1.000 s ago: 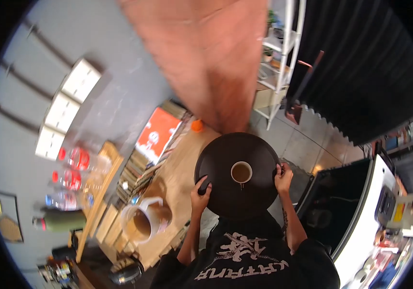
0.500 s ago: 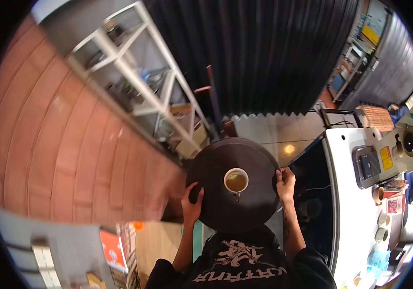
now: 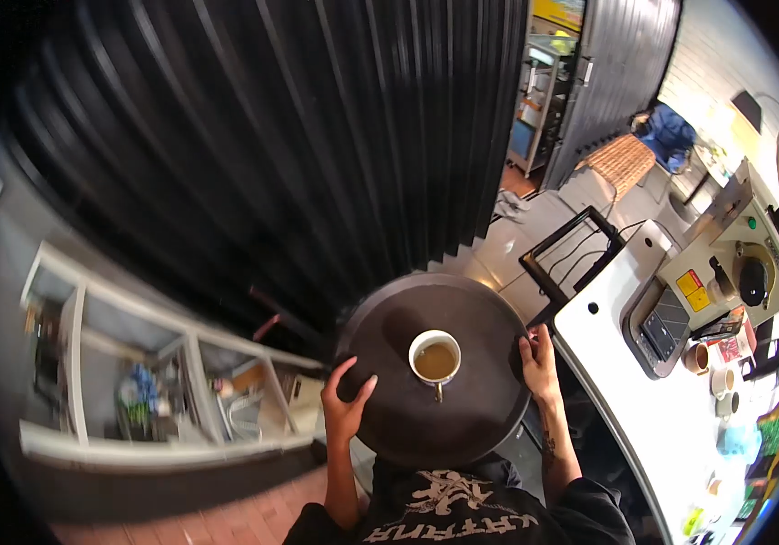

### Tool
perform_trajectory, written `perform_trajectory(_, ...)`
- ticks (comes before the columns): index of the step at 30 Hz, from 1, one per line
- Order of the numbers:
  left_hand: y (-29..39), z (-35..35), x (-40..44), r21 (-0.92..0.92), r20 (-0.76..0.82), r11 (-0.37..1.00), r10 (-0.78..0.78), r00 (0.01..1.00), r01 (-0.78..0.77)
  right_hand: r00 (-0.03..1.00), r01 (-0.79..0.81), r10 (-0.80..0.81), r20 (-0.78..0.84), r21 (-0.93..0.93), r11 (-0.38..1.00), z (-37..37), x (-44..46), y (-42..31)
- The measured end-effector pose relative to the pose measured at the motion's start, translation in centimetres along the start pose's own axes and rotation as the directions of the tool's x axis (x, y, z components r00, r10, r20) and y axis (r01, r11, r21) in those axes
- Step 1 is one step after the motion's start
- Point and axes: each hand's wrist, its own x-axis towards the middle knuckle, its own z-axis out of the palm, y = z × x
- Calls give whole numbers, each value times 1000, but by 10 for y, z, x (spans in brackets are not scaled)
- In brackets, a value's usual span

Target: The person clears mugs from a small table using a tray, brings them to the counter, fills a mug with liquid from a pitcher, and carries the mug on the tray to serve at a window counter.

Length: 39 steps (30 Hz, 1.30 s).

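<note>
A round dark tray [image 3: 485, 413] is held level in front of my body. On it stands a white cup [image 3: 435, 357] with a brownish drink inside, its handle pointing toward me. My left hand [image 3: 346, 404] grips the left rim, thumb on the top face and fingers around the edge. At the opposite rim my right hand [image 3: 539, 365] holds the tray, with its fingertips partly hidden under the edge.
A white counter [image 3: 603, 350] on my right bears a scale [image 3: 657, 331], a coffee grinder [image 3: 753, 272] and several cups [image 3: 723, 381]. Black corrugated panelling [image 3: 317, 136] rises ahead. White shelving [image 3: 180, 391] stands at left; a wicker stool [image 3: 621, 163] is farther off.
My view has turned to the right, so the brick wall has mostly left the picture and the counter is nearer. Both hands still hold the tray with the cup on it.
</note>
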Motion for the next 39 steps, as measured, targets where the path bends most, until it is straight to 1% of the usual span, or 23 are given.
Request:
perform_trajectory(1,-15,7,28,-14,27,1000,4,1000,-4,998,-6,7,-65,18,1000,5,14,-1)
perform_trajectory(2,4,14,55,31,60,999,12,998,-14,971,121,-130,-198,-57,991,13,29,7)
perform_trajectory(4,-2,27,112,-7,155,998,55,986,-54,969,22,-25,-246,-16,1000,20,53,4)
perform_trajectory(6,1,41,165,-34,251,993,121,960,-117,940,33,-32,-340,-1,999,27,75,-7)
perform_trajectory(8,9,62,215,-94,348,995,46,936,-14,918,-246,279,-281,149,958,28,95,-31)
perform_trajectory(9,-2,73,237,-62,362,991,131,923,-117,904,-117,144,-402,91,989,32,104,-8)
perform_trajectory(10,14,84,258,-55,403,989,146,903,-136,898,-102,75,-433,-39,994,33,115,-9)
perform_trajectory(12,28,112,296,-123,496,986,156,854,-109,852,-65,176,-493,234,970,36,134,-25)
perform_trajectory(13,35,126,312,-112,517,983,184,836,-147,833,-67,224,-505,309,949,35,145,-35)
perform_trajectory(14,37,146,331,-126,550,979,203,810,-160,807,-61,229,-544,309,949,31,155,-31)
perform_trajectory(16,37,180,364,-146,582,960,279,763,-239,771,-109,207,-602,195,975,27,175,-17)
perform_trajectory(17,37,199,379,-149,605,957,287,743,-248,729,-68,169,-663,175,982,26,188,-3)
perform_trajectory(18,38,219,394,-175,640,958,286,713,-227,709,-106,177,-682,144,984,21,199,2)
perform_trajectory(20,40,263,422,-192,676,954,298,673,-230,655,-95,225,-721,217,972,11,227,8)
perform_trajectory(21,43,286,435,-188,693,955,295,658,-230,639,-138,219,-737,171,976,4,240,10)
perform_trajectory(22,46,307,451,-182,709,957,288,644,-227,615,-152,260,-744,211,966,-4,259,-8)
perform_trajectory(24,53,352,478,-160,722,951,295,626,-263,601,-129,155,-784,96,987,-21,284,30)
perform_trajectory(26,66,393,501,-172,769,959,275,577,-227,552,-173,310,-774,257,951,-41,316,13)
perform_trajectory(28,85,433,526,-165,785,948,293,546,-272,510,-109,326,-796,316,943,-60,348,3)
perform_trajectory(31,111,491,550,-177,804,932,322,499,-315,434,-133,346,-832,321,938,-85,386,2)
perform_trajectory(33,125,529,566,-210,834,941,313,453,-265,405,-135,246,-881,209,969,-100,409,11)
perform_trajectory(38,149,625,596,-274,871,924,355,339,-266,283,-163,213,-935,172,972,-139,456,23)
perform_trajectory(39,153,646,600,-295,875,920,368,315,-257,252,-138,248,-935,219,966,-148,465,25)
